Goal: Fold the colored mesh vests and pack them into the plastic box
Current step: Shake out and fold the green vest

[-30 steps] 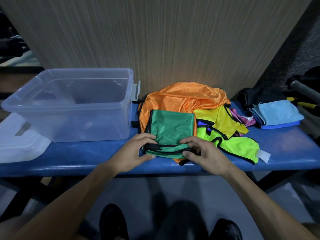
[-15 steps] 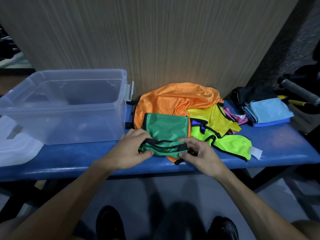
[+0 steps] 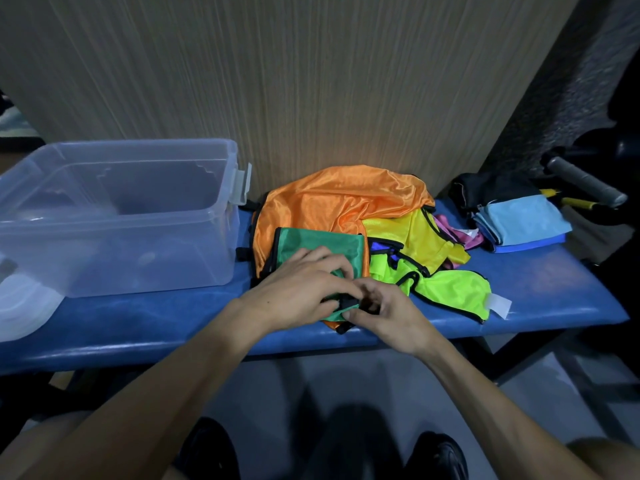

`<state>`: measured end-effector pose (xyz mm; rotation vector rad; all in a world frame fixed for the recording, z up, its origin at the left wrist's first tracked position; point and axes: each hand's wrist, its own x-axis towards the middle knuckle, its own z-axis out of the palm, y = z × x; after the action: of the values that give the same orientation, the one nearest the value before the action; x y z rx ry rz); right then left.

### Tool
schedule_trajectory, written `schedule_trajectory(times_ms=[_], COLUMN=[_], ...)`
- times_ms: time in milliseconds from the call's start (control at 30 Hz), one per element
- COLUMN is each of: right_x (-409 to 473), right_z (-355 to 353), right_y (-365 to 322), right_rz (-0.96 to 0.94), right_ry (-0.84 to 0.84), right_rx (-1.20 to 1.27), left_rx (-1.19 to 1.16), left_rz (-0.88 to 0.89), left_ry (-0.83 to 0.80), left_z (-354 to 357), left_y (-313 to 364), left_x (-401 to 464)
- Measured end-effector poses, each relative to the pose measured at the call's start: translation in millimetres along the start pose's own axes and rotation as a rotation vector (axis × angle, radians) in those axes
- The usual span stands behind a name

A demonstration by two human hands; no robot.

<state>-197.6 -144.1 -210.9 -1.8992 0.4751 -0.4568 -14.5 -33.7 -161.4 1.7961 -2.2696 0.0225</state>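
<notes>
The blue surface (image 3: pixel 519 292) runs across the middle of the frame, and the clear plastic box (image 3: pixel 114 216) stands on its left part, open-topped. No vest can be seen in the box; only dim shapes show through its walls, and what they are cannot be told. Its lid (image 3: pixel 24 306) seems to lie at the far left edge, just beside the box.

Right of the box lies the heap of vests: the orange vest (image 3: pixel 332 206) is largest and lies at the back, the yellow vest (image 3: pixel 415 244) and the neon green vest (image 3: pixel 450 292) spread towards the right, and a little pink (image 3: pixel 453 233) shows behind them. The green vest (image 3: pixel 311 242), partly folded, lies on the front of the orange one at the centre of the frame.

Both hands work its near edge. The left hand (image 3: pixel 298 289) lies curled over the green fabric and grips it; the right hand (image 3: pixel 384 310) pinches the black-trimmed hem beside it, the two hands touching.

To fold well, I judge it best to keep the black trims aligned, press the fold flat against the surface before lifting, and keep the orange fabric beneath from being caught in the grip. The bundle should then go flat into a corner of the box.

At the upper right, folded blue cloths (image 3: pixel 523 223) lie well apart from the vests.
</notes>
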Motion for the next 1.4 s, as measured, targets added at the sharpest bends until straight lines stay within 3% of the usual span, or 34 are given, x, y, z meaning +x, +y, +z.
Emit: schedule_trajectory(times_ms=[233, 433, 567, 633, 767, 833, 967, 1033, 1133, 1300, 1400], right_x=[2, 1, 0, 0, -2, -2, -4, -6, -9, -13, -15], right_z=[0, 3, 11, 12, 13, 13, 13, 13, 14, 21, 29], right_y=[2, 7, 9, 11, 11, 12, 13, 12, 9, 8, 13], right_rz=[-0.002, 0.01, -0.009, -0.022, -0.05, -0.057, -0.041, -0.044, -0.035, -0.039, -0.018], right_ry=[0.007, 0.04, 0.078, 0.085, 0.097, 0.098, 0.108, 0.119, 0.146, 0.182, 0.28], right_rx=[-0.018, -0.015, 0.021, 0.02, 0.032, 0.036, -0.063, -0.094, -0.113, -0.063, -0.062], left_rx=[-0.012, -0.54, -0.646, -0.526, -0.135, -0.167, -0.715, -0.807, -0.614, -0.246, -0.237], left_rz=[0.03, -0.287, -0.462, -0.393, -0.07, -0.049, -0.4, -0.548, -0.631, -0.521, -0.523], left_ry=[0.068, 0.21, 0.254, 0.198, 0.051, 0.092, 0.123, 0.096, 0.086, -0.017, -0.082], left_z=[6, 18, 23, 21, 6, 1, -7, -8, -8, 1, 5], left_y=[-5, -2, 3, 5, 6, 4, 2, -5, -19, -12, -11], left_x=[9, 5, 5, 3, 1, 5, 23, 32, 36, 46, 51])
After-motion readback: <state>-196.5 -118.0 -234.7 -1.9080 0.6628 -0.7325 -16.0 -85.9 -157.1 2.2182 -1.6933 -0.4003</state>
